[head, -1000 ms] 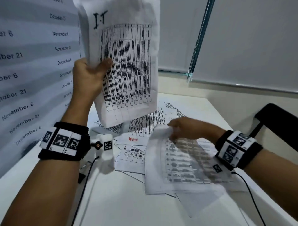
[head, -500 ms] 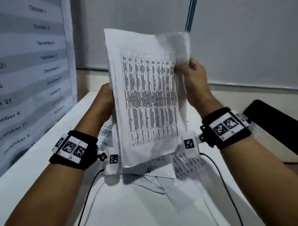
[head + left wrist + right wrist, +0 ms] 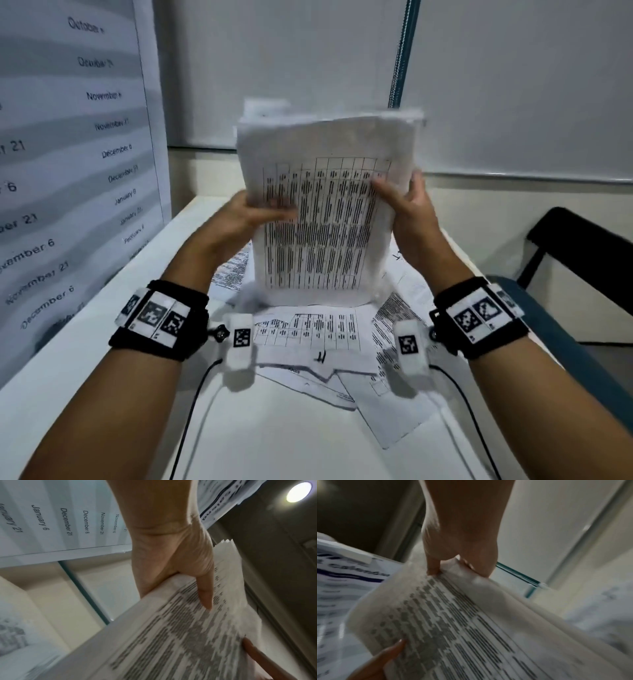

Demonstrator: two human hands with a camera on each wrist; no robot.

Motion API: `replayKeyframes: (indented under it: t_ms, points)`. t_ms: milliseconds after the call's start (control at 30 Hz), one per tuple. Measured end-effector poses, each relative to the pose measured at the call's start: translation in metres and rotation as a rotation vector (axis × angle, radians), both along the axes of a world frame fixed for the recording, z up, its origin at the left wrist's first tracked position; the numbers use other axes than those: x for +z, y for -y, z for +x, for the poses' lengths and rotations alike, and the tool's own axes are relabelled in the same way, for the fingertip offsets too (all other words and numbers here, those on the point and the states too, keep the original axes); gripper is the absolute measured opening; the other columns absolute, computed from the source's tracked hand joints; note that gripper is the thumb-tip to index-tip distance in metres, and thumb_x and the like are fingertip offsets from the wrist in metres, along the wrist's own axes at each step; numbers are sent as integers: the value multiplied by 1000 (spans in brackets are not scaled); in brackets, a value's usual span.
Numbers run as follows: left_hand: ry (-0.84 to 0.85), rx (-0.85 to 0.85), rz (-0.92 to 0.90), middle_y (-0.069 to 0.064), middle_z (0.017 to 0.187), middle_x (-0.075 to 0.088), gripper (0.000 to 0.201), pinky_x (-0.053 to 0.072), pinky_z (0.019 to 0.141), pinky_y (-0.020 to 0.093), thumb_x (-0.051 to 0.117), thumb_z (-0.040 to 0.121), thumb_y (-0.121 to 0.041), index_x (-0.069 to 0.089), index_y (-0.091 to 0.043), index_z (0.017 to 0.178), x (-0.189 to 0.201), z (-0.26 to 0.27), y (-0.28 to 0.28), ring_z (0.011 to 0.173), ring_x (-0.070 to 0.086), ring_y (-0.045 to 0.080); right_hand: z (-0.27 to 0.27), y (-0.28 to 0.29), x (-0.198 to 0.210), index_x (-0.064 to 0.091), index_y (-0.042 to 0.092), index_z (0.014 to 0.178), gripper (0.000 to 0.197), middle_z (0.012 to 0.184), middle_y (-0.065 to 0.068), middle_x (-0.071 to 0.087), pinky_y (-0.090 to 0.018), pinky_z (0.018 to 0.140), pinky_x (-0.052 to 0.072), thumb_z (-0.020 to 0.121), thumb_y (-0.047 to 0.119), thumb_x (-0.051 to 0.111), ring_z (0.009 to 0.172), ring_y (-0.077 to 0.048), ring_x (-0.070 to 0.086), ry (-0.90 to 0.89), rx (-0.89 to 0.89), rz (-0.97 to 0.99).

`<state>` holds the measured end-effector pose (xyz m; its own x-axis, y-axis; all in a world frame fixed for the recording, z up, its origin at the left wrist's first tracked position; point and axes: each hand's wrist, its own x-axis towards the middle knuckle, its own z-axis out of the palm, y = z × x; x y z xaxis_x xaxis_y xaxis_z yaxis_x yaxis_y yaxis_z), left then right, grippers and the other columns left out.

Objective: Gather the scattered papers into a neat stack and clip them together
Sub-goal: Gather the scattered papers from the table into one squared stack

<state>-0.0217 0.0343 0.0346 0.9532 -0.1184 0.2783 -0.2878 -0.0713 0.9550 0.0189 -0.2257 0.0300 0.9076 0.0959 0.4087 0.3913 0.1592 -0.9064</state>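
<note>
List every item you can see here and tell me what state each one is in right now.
Stack: held upright above the table, top edges uneven, no clip on it.
Left hand: grips the stack's left edge.
Right hand: grips the stack's right edge.
Loose papers: scattered flat on the table, overlapping.
Table: bears the loose papers.

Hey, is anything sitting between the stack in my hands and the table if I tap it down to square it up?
Yes. Loose sheets lie on the table directly beneath the stack held by the left hand and right hand.
</note>
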Motion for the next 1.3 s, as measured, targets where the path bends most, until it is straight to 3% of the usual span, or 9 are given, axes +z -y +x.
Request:
replayKeyframes:
  t_ms: [133,233,333,433,567,667,800,1000,1300]
  points:
    - [-64,-84,73,1,115,76,40,49,108,46,73,77,-16,67,-18,117,5,3,5,113,70,19,-4,14,-26,74,11,103,52,106,-8,76,-55,107,47,67,45,88,104,-24,70,-105,34,-213]
    - [-118,-190,-2,4,116,74,44,57,96,40,54,90,-49,66,-20,121,19,16,7,108,71,22,-6,31,-6,75,14,81,22,83,2,77,-43,86,58,79,35,80,79,-14,70,-8,-188,-265]
    - [-165,-59,13,5,100,74,47,56,78,34,41,102,-55,68,-18,109,14,38,16,90,71,21,-5,65,22,74,6,91,33,84,-2,73,-31,71,52,83,37,79,72,-15,64,53,-399,-155]
    - [-27,16,578,3,104,72,14,51,76,33,56,101,-12,68,-14,108,-21,53,30,94,67,23,-8,95,43,71,4,108,35,102,-10,74,-16,67,54,87,32,76,80,-11,69,80,-473,26]
    - [256,-336,1532,-2,158,40,65,48,108,44,62,89,-4,46,-28,147,-64,52,60,136,48,21,-14,116,54,70,10,106,25,98,-1,72,-9,64,50,90,29,73,83,-5,68,88,-489,115]
    - [238,-497,1784,-7,167,21,84,50,101,42,64,93,-14,17,-38,158,-75,50,78,135,49,25,-21,120,57,67,20,88,8,88,8,70,-8,64,50,90,24,73,74,4,68,70,-466,148]
    - [420,-504,1911,-1,145,54,72,50,93,37,70,89,-23,36,-34,151,-69,54,79,120,57,25,-21,130,61,69,18,94,8,78,13,77,-17,75,54,89,21,74,80,-1,73,101,-446,256]
    - [897,-449,1974,-4,108,71,20,51,94,36,62,84,-24,67,-26,103,-63,53,67,106,65,22,-27,130,63,68,18,84,9,71,13,74,-15,71,53,91,15,72,73,1,71,167,-402,254]
    - [455,76,1124,-5,102,70,26,50,95,37,76,85,-39,67,-23,104,73,36,13,100,66,18,-36,127,65,65,19,84,10,79,13,71,-14,74,53,91,15,72,78,0,71,168,-410,271]
